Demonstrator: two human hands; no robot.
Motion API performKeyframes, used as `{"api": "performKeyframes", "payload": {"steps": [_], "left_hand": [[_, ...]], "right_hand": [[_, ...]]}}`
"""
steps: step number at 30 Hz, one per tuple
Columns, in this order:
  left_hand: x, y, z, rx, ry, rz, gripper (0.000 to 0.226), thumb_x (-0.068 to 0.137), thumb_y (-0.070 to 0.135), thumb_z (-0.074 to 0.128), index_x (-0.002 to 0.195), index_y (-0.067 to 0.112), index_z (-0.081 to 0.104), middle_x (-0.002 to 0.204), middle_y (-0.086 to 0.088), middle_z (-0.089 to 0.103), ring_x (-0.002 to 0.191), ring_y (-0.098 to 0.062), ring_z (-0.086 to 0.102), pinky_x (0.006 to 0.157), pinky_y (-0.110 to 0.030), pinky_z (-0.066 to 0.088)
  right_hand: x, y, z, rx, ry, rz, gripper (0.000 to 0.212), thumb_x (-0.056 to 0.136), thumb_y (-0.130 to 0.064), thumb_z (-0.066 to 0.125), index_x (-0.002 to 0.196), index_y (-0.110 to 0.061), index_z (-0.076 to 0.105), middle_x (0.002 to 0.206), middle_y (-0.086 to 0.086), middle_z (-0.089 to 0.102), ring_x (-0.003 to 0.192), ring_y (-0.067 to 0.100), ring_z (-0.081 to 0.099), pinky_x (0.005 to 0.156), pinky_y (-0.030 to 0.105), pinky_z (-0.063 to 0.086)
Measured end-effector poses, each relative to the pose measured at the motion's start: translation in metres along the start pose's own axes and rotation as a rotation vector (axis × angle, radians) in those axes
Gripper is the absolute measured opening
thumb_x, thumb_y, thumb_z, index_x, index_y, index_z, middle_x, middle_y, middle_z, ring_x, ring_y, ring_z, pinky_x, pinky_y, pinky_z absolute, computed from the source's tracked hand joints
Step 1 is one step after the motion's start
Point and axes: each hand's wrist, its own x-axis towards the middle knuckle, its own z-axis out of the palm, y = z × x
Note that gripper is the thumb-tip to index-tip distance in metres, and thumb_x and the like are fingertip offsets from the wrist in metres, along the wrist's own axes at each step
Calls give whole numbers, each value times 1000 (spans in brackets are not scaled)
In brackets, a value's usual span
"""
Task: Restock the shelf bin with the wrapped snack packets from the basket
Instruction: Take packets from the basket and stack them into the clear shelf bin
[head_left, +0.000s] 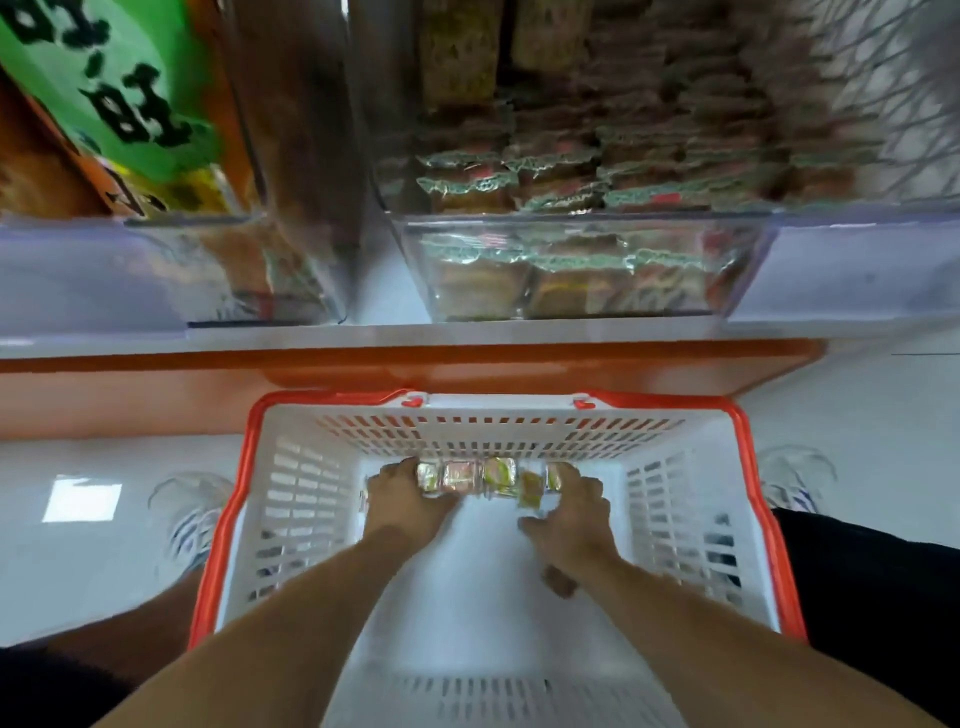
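Left hand and right hand are both down in the basket, pressing in from either end of a short row of wrapped snack packets sitting against the far wall. Fingers look curled around the end packets, so it's basically a two-sided squeeze on the whole row, though the fingertips are mostly hidden behind the packets.

Biggest thing first: the shelf bin, a clear one up on the far side, already looks pretty stuffed with similar packets. My guess is that dumping a whole handful in there could make some slide off the top or catch on the front lip.

The white basket with its orange rim sits right below the shelf, so at least drops would likely land back in it. It's nearly empty apart from this row.

The real risk is the row itself. Held only by end pressure, the middle packets can buckle out on the lift. One yellowish packet near the right hand is already tilted out of line, so that's probably the first to go.
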Motion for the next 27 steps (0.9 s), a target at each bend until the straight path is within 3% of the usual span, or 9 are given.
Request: {"api": "performKeyframes", "payload": {"steps": [4, 8, 11, 14, 17, 21, 23, 25, 27], "left_hand": [[13, 12, 17, 12, -20, -92, 80, 75, 59, 81, 137, 16, 56, 130, -14, 53, 123, -34, 53, 104, -41, 47], [16, 8, 20, -7, -66, -134, 67, 69, 55, 88, 124, 26, 64, 122, -7, 52, 106, -27, 62, 94, -35, 53], [16, 4, 21, 11, -107, -105, 60, 65, 50, 92, 113, 28, 63, 120, -3, 49, 94, -22, 62, 90, -33, 55], [16, 1, 23, 111, -136, -40, 63, 66, 49, 92, 111, 23, 56, 119, -2, 49, 99, -25, 66, 90, -38, 56], [13, 0, 29, 121, -219, -30, 68, 63, 52, 92, 103, 22, 48, 100, 1, 64, 81, -16, 65, 67, -31, 53], [1, 1, 34, 208, -356, -109, 53, 62, 62, 88, 87, 18, 71, 68, 8, 69, 59, 0, 63, 52, -19, 48], [-6, -1, 30, 242, -388, -94, 48, 67, 58, 85, 87, 16, 74, 62, 8, 68, 54, 2, 60, 48, -18, 45], [-14, -3, 20, 223, -419, -66, 39, 75, 51, 78, 89, 16, 70, 68, 7, 68, 59, -3, 63, 54, -19, 49], [-24, 3, 1, 125, -495, -61, 26, 80, 39, 73, 89, 14, 70, 80, -3, 72, 76, -19, 72, 69, -28, 56]], "right_hand": [[4, -20, 21, 67, 42, -54, 72, 74, -31, 86, 135, -30, 47, 121, 3, 37, 116, 32, 55, 99, 40, 51], [8, -19, 20, 37, -35, -60, 76, 76, -19, 77, 140, -39, 42, 116, 2, 35, 95, 31, 63, 81, 37, 58], [10, -17, 14, 22, -94, -56, 64, 72, -15, 75, 127, -35, 50, 105, -1, 34, 79, 22, 57, 67, 26, 50], [11, -18, 12, 114, -107, -63, 47, 72, -11, 80, 109, -26, 55, 113, 4, 41, 78, 13, 55, 67, 20, 50], [10, -21, 12, 175, -150, -91, 41, 69, -14, 85, 99, -20, 59, 110, 7, 59, 83, 15, 62, 60, 16, 47], [2, -26, 12, 209, -291, -94, 43, 72, -24, 86, 105, -20, 60, 105, -1, 67, 85, 11, 63, 61, 17, 49], [-5, -28, 7, 271, -377, -56, 42, 80, -24, 81, 114, -19, 58, 108, 2, 65, 90, 17, 65, 72, 31, 58], [-13, -30, -6, 289, -461, -32, 43, 83, -22, 78, 120, -21, 55, 109, 4, 64, 95, 20, 66, 78, 36, 58], [-22, -38, -26, 245, -549, -39, 45, 81, -14, 78, 119, -25, 57, 109, 3, 65, 89, 19, 65, 71, 32, 57]]}}
